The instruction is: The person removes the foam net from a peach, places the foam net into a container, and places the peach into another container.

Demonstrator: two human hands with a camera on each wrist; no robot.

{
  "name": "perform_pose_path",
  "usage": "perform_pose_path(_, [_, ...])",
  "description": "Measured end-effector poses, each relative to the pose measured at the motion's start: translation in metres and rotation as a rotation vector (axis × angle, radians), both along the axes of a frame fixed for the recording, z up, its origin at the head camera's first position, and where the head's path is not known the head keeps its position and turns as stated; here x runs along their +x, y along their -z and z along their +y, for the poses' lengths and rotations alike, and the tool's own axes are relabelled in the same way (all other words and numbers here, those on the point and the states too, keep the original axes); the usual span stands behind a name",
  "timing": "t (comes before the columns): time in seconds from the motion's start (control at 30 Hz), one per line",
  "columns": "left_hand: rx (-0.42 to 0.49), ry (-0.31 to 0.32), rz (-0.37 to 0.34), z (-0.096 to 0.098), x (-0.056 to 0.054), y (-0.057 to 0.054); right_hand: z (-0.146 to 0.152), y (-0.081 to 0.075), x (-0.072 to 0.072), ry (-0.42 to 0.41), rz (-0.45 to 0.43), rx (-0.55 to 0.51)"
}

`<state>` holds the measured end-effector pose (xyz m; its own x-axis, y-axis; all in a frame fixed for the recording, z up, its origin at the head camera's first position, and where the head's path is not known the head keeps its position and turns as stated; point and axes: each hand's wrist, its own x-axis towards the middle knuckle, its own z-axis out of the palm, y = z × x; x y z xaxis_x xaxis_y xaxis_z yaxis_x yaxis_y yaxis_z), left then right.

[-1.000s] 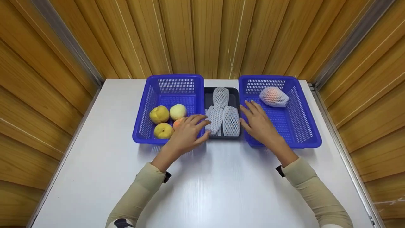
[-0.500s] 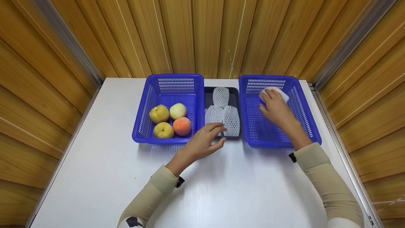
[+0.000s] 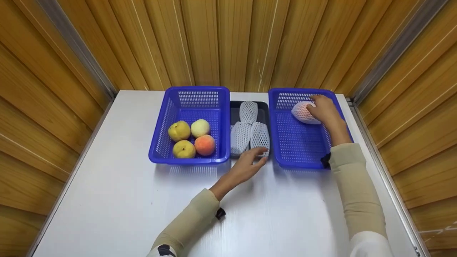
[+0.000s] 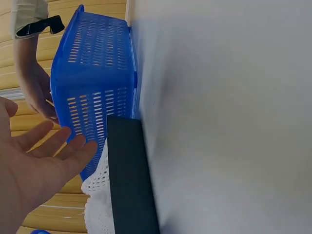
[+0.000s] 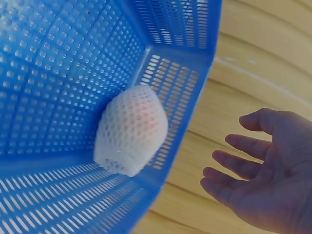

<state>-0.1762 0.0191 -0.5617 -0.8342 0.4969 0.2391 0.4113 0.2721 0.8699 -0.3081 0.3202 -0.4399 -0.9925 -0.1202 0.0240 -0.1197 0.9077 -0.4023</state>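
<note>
My right hand (image 3: 325, 110) hovers at the far right of the right blue basket (image 3: 301, 164). In the right wrist view that hand (image 5: 268, 170) has its fingers loosely bent, holds nothing and is apart from the basket. A peach in a white foam net (image 3: 302, 111) lies inside, in the far right part; the right wrist view shows the netted peach (image 5: 131, 129) against the basket's corner. My left hand (image 3: 246, 167) is at the front of a black tray (image 3: 263, 110) with several white foam nets (image 3: 241, 137). Its fingers are spread, palm bare in the left wrist view.
The left blue basket (image 3: 189, 160) holds two yellow peaches (image 3: 184, 149), a pale peach (image 3: 200, 128) and an orange-red peach (image 3: 205, 145). Both baskets flank the tray on a white table (image 3: 107, 171). Wood-patterned walls (image 3: 232, 43) stand behind and at the sides.
My right hand has moved right, passing over the netted peach to the basket's far right. My left hand has come away from the left basket, rightward to the front of the tray.
</note>
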Motion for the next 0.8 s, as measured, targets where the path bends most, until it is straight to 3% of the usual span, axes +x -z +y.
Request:
perform_pose_path(0.07, [0.078,-0.011,-0.118,0.006,0.000,0.002,0.003,0.004,-0.006,0.021,-0.034,-0.020])
perform_pose_path(0.17, [0.151,-0.025,-0.229,0.017,0.000,0.006,0.008,0.010,-0.012,0.053,-0.097,-0.041])
perform_pose_path(0.33, [0.247,-0.081,-0.337,0.037,-0.001,0.010,0.016,0.019,-0.016,0.098,-0.220,-0.065])
perform_pose_path(0.5, [0.404,-0.138,-0.450,0.054,-0.004,0.011,0.017,0.026,-0.020,0.146,-0.292,-0.124])
perform_pose_path(0.67, [0.583,-0.118,-0.546,0.066,-0.006,0.008,0.017,0.035,-0.026,0.203,-0.300,-0.171])
perform_pose_path(0.8, [0.650,-0.107,-0.574,0.073,-0.006,0.009,0.019,0.041,-0.028,0.273,-0.347,-0.293])
